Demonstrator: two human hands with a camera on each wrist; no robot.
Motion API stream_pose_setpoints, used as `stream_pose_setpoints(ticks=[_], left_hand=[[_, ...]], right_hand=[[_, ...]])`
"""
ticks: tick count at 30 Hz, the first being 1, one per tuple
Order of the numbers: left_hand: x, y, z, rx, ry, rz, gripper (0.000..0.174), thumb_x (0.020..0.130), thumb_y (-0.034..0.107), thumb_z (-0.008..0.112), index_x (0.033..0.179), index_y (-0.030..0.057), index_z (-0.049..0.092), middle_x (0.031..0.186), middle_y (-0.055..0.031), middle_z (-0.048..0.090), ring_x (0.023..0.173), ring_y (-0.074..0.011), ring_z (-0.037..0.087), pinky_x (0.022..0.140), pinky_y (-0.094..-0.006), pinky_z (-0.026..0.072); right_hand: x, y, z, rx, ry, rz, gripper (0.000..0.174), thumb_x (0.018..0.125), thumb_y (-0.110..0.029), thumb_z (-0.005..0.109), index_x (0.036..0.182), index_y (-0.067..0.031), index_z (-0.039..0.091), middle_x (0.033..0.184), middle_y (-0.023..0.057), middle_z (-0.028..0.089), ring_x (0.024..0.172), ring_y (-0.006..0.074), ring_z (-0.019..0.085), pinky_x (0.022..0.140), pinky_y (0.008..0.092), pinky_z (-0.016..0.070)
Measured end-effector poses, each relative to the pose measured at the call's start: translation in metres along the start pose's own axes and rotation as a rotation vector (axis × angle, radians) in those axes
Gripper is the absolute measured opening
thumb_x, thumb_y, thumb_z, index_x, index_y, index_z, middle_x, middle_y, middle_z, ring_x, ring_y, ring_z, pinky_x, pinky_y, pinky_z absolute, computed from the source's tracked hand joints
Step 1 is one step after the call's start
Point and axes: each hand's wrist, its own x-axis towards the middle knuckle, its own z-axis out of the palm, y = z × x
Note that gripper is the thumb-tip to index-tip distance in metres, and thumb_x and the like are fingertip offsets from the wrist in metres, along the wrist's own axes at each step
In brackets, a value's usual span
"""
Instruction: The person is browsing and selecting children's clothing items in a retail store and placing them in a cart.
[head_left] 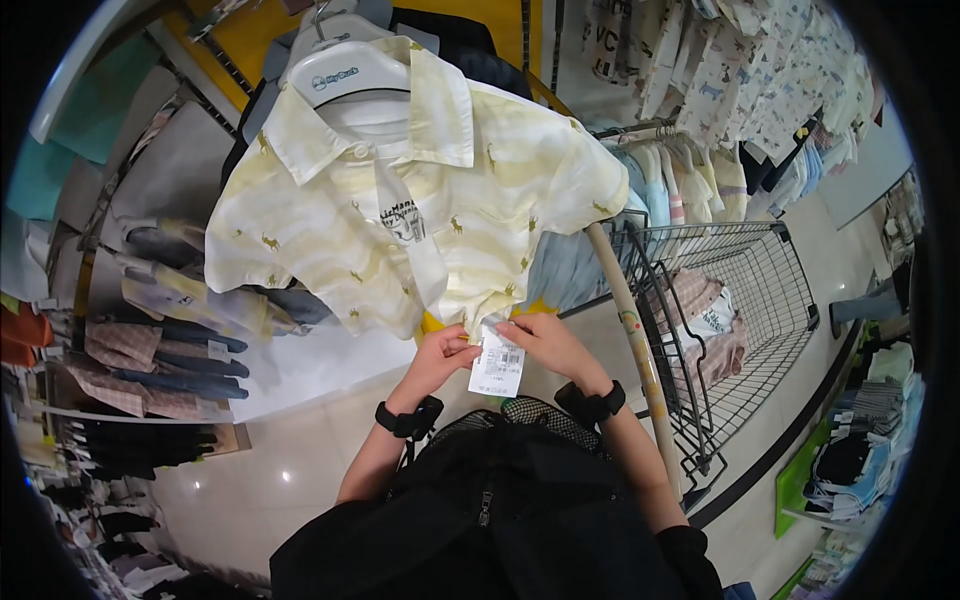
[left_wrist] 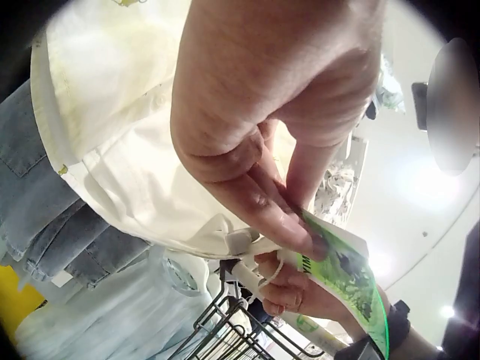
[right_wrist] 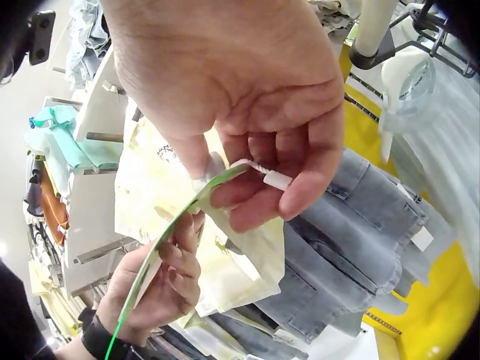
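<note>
A pale yellow and white short-sleeved shirt (head_left: 480,190) with small animal prints hangs on a white hanger (head_left: 345,78) in the head view. At its lower hem is a white printed price tag (head_left: 497,365). My left hand (head_left: 447,360) pinches the tag's left edge between thumb and fingers. On the other side, my right hand (head_left: 550,348) pinches its upper right corner. Green printing covers the tag's other face, as the left wrist view shows on the tag (left_wrist: 349,281). A white string with a small plastic piece (right_wrist: 277,180) lies against my right fingers in the right wrist view.
To the right stands a wire shopping cart (head_left: 745,240) with folded pink checked clothes (head_left: 715,340) inside. Its pale handle bar (head_left: 635,335) runs close beside my right forearm. Grey denim trousers (right_wrist: 337,225) hang behind the shirt. Folded garments (head_left: 160,360) lie on a white shelf at left.
</note>
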Motion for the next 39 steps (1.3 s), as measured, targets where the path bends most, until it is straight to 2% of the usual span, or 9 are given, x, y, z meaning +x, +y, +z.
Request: stream_pose_setpoints(ticks=[17, 20, 22, 26, 33, 35, 37, 38, 39], left_hand=[[-0.006, 0.015, 0.011, -0.028, 0.074, 0.018, 0.013, 0.083, 0.006, 0.053, 0.092, -0.0020, 0.048, 0.082, -0.0105, 0.063, 0.074, -0.0117, 0.059, 0.066, -0.0237, 0.0478], [-0.006, 0.013, 0.009, -0.053, 0.079, 0.038, 0.012, 0.083, 0.005, 0.053, 0.091, -0.0019, 0.047, 0.081, -0.0097, 0.063, 0.073, -0.0109, 0.059, 0.065, -0.0233, 0.0475], [-0.006, 0.014, 0.008, -0.039, 0.093, 0.048, 0.012, 0.083, 0.005, 0.053, 0.090, -0.0019, 0.047, 0.081, -0.0093, 0.062, 0.073, -0.0105, 0.059, 0.064, -0.0231, 0.0474], [-0.005, 0.013, 0.005, -0.030, 0.083, 0.058, 0.012, 0.082, 0.006, 0.054, 0.087, -0.0016, 0.046, 0.081, -0.0086, 0.062, 0.072, -0.0095, 0.058, 0.063, -0.0225, 0.0468], [-0.004, 0.015, 0.001, 0.028, 0.094, 0.050, 0.011, 0.082, 0.006, 0.054, 0.086, -0.0015, 0.046, 0.080, -0.0081, 0.062, 0.073, -0.0092, 0.057, 0.064, -0.0231, 0.0465], [-0.003, 0.012, -0.004, 0.066, 0.040, 0.057, 0.015, 0.082, 0.006, 0.054, 0.093, -0.0021, 0.045, 0.082, -0.0078, 0.061, 0.074, -0.0097, 0.057, 0.065, -0.0231, 0.0459], [-0.005, 0.014, 0.001, -0.036, 0.045, 0.080, 0.019, 0.082, 0.005, 0.053, 0.097, -0.0019, 0.044, 0.084, -0.0076, 0.061, 0.074, -0.0103, 0.057, 0.065, -0.0232, 0.0458], [-0.005, 0.016, 0.003, -0.137, 0.058, 0.105, 0.023, 0.082, 0.004, 0.053, 0.101, -0.0017, 0.042, 0.086, -0.0075, 0.060, 0.074, -0.0109, 0.057, 0.065, -0.0233, 0.0457], [-0.002, 0.016, 0.005, -0.138, 0.052, 0.104, 0.023, 0.082, 0.004, 0.053, 0.101, -0.0017, 0.042, 0.086, -0.0075, 0.060, 0.074, -0.0109, 0.057, 0.065, -0.0233, 0.0457]], right_hand=[[0.001, 0.001, -0.002, 0.170, -0.042, -0.052, 0.046, 0.087, -0.036, 0.042, 0.071, 0.0051, 0.053, 0.054, 0.0107, 0.048, 0.051, 0.0166, 0.046, 0.052, 0.0299, 0.0368], [-0.001, -0.003, -0.004, 0.252, -0.055, -0.059, 0.044, 0.088, -0.035, 0.042, 0.072, 0.0040, 0.054, 0.054, 0.0078, 0.049, 0.051, 0.0146, 0.046, 0.051, 0.0283, 0.0378], [-0.003, -0.009, -0.008, 0.328, -0.080, 0.031, 0.041, 0.088, -0.033, 0.042, 0.072, 0.0025, 0.055, 0.056, 0.0045, 0.051, 0.051, 0.0122, 0.047, 0.051, 0.0254, 0.0389], [-0.001, -0.006, -0.009, 0.306, -0.136, 0.018, 0.039, 0.089, -0.032, 0.041, 0.073, 0.0009, 0.055, 0.059, 0.0029, 0.052, 0.053, 0.0105, 0.049, 0.051, 0.0230, 0.0390], [0.000, 0.009, -0.008, 0.355, -0.225, -0.025, 0.031, 0.089, -0.030, 0.040, 0.088, -0.0013, 0.054, 0.066, 0.0021, 0.053, 0.057, 0.0091, 0.051, 0.052, 0.0222, 0.0404], [-0.002, 0.010, -0.010, 0.362, -0.232, -0.026, 0.030, 0.089, -0.029, 0.041, 0.092, -0.0016, 0.053, 0.069, 0.0019, 0.054, 0.059, 0.0090, 0.052, 0.052, 0.0223, 0.0410], [-0.003, 0.006, -0.011, 0.436, -0.274, -0.011, 0.030, 0.088, -0.026, 0.043, 0.103, -0.0011, 0.051, 0.079, 0.0031, 0.054, 0.068, 0.0102, 0.054, 0.055, 0.0227, 0.0429], [-0.001, 0.006, -0.010, 0.436, -0.267, -0.009, 0.030, 0.088, -0.026, 0.043, 0.103, -0.0011, 0.051, 0.079, 0.0031, 0.054, 0.068, 0.0102, 0.054, 0.055, 0.0227, 0.0429], [0.001, 0.008, -0.008, 0.541, -0.296, -0.035, 0.032, 0.088, -0.026, 0.045, 0.107, -0.0009, 0.048, 0.087, 0.0036, 0.053, 0.075, 0.0106, 0.053, 0.059, 0.0233, 0.0440]])
